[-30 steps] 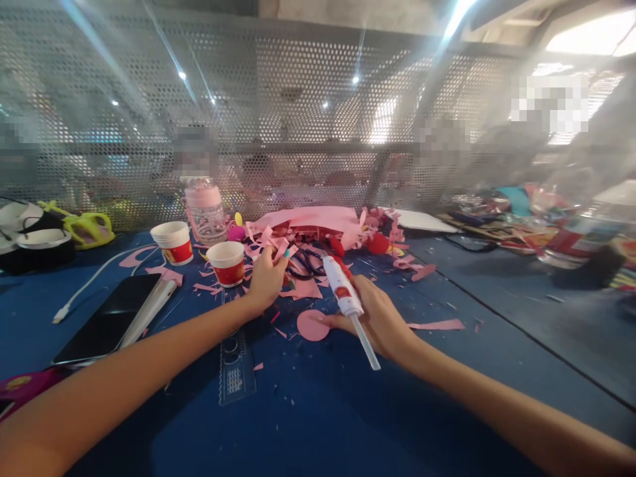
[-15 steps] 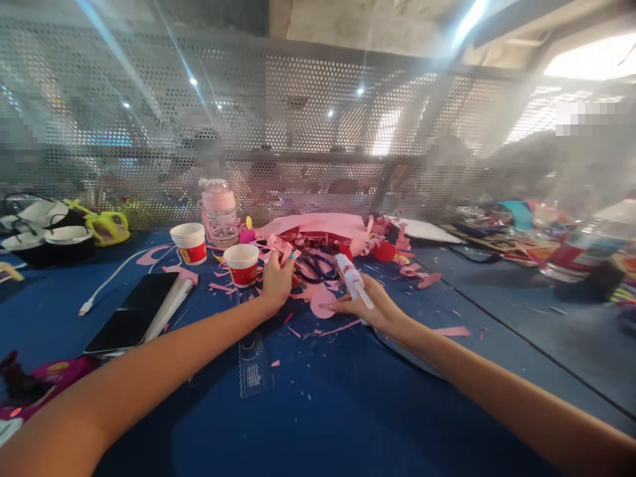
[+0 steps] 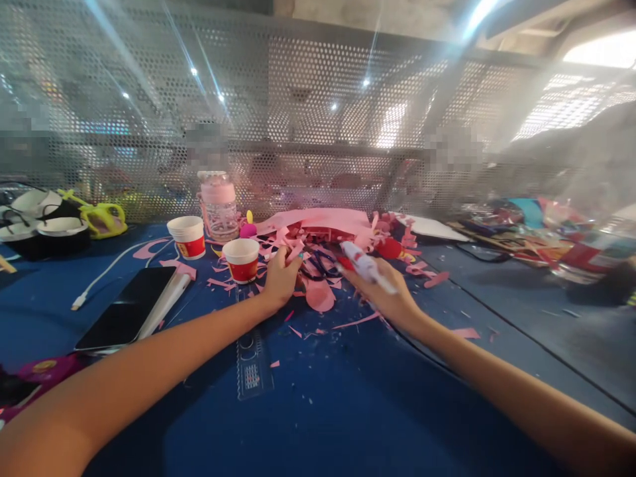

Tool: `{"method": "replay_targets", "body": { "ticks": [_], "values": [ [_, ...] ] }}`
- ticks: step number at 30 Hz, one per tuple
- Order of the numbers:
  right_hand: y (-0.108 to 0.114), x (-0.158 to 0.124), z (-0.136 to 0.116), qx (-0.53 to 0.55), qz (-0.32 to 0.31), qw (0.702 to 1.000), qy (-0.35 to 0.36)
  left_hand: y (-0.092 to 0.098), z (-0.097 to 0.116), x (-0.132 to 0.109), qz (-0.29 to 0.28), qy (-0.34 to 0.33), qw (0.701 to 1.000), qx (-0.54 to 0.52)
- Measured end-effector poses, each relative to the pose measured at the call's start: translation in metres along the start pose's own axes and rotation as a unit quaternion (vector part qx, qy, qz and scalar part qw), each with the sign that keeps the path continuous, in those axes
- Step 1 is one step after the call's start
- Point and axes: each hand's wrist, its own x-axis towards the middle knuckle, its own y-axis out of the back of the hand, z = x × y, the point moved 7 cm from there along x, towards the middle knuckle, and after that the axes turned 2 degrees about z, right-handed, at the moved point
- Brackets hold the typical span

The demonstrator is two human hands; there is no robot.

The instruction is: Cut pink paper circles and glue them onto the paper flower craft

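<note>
My right hand [image 3: 390, 295] is closed round a white glue gun [image 3: 365, 264] with a clear glue stick out of its back, held low over the blue table. My left hand [image 3: 281, 278] pinches a small pink paper piece [image 3: 294, 252] at the edge of a heap of pink paper scraps [image 3: 322, 228]. A pink paper disc [image 3: 319, 296] lies between the two hands. Dark-handled scissors [image 3: 315, 265] rest on the scraps just beyond my fingers.
Two red-and-white paper cups [image 3: 241, 260] [image 3: 187, 236] and a pink bottle [image 3: 217, 204] stand at the left. A phone [image 3: 126, 308], a white cable [image 3: 106, 270] and a clear ruler [image 3: 252, 361] lie on the blue table [image 3: 322, 411]. A perforated metal screen [image 3: 318, 119] closes the back. Clutter fills the right.
My right hand carried the glue gun forward and up toward the scrap heap, off the pink disc. My left hand stayed pinching at the pile.
</note>
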Motion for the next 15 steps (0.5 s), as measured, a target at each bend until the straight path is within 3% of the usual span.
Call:
{"method": "replay_targets", "body": {
  "ticks": [2,4,7,15],
  "values": [
    [-0.001,-0.002,0.014,0.12,-0.069,0.989,-0.06,-0.002,0.002,-0.001,-0.016,-0.015,1.0,0.014],
    [-0.006,-0.006,0.02,0.229,-0.158,0.956,-0.091,-0.005,0.004,-0.002,-0.032,-0.027,0.999,0.029],
    [-0.009,-0.013,0.024,0.3,-0.246,0.914,-0.118,-0.008,0.006,-0.003,-0.045,-0.037,0.997,0.048],
    [-0.017,-0.022,0.019,0.308,-0.325,0.883,-0.144,-0.013,-0.003,0.001,-0.057,-0.025,0.997,0.044]
  ]
}}
